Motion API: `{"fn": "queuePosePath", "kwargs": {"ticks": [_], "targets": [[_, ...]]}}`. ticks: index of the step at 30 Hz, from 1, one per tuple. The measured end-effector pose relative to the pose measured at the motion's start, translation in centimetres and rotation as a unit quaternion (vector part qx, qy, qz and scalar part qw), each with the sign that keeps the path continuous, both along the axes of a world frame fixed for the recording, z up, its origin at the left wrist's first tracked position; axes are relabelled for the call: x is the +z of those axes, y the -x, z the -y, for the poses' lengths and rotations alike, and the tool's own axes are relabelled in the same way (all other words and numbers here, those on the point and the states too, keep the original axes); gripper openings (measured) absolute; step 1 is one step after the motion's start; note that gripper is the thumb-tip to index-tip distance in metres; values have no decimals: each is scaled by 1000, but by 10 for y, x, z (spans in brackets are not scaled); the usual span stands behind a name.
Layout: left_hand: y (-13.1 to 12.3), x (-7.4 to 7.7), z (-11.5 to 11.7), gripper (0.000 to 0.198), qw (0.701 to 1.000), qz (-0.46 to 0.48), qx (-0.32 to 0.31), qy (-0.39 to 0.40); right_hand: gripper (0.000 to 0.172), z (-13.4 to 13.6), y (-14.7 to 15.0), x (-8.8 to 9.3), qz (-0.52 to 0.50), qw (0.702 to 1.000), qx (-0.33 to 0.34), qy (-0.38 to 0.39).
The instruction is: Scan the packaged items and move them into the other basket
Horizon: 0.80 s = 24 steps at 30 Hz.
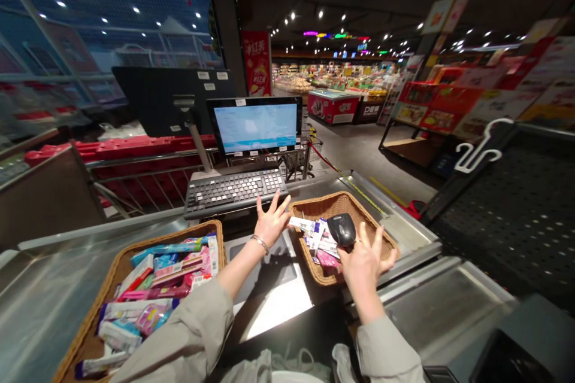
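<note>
My left hand (269, 224), with a bracelet at the wrist, is between the keyboard and the right wicker basket (321, 275). Its thumb side pinches the end of a slim white packet (302, 224), while the other fingers are spread. My right hand (365, 257) is over that basket and grips a black handheld barcode scanner (342, 230); the handle is mostly hidden by the hand. The scanner head is close to the packet's far end. Below lie several white and purple packets (324, 239) and a pink one (327, 259).
A larger wicker basket (219, 246) full of small packaged goods (175, 275) stands at the left. Behind are a keyboard (236, 190) and a lit monitor (256, 125). Metal counter surfaces (413, 233) surround the baskets. A white hanger (478, 149) hangs on the right panel.
</note>
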<state>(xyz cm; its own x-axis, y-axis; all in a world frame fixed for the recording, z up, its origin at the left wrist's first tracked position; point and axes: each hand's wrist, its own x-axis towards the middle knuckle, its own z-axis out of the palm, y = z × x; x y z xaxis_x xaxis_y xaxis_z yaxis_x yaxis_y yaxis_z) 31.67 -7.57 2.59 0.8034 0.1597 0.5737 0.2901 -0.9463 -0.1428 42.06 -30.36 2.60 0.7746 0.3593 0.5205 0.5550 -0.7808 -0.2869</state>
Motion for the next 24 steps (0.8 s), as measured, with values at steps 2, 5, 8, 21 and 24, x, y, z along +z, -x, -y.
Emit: {"fn": "queuePosePath", "kwargs": {"ticks": [2,5,8,21,24], "targets": [[-8,-1,3,13,1000,-9,-18,-4,39,6,-4,0,2,1000,-12,-5],[-21,-3,8,14,998,-21,-51,-9,40,13,-9,0,5,1000,-29,-4],[-35,-5,19,16,996,-33,-88,-8,44,18,-12,0,5,999,-42,-3],[-50,-5,38,46,998,-46,-33,31,46,17,-21,-7,-10,999,-34,-6],[-38,-3,31,48,999,-39,-8,36,45,7,-18,-7,-13,1000,-12,-15]]}}
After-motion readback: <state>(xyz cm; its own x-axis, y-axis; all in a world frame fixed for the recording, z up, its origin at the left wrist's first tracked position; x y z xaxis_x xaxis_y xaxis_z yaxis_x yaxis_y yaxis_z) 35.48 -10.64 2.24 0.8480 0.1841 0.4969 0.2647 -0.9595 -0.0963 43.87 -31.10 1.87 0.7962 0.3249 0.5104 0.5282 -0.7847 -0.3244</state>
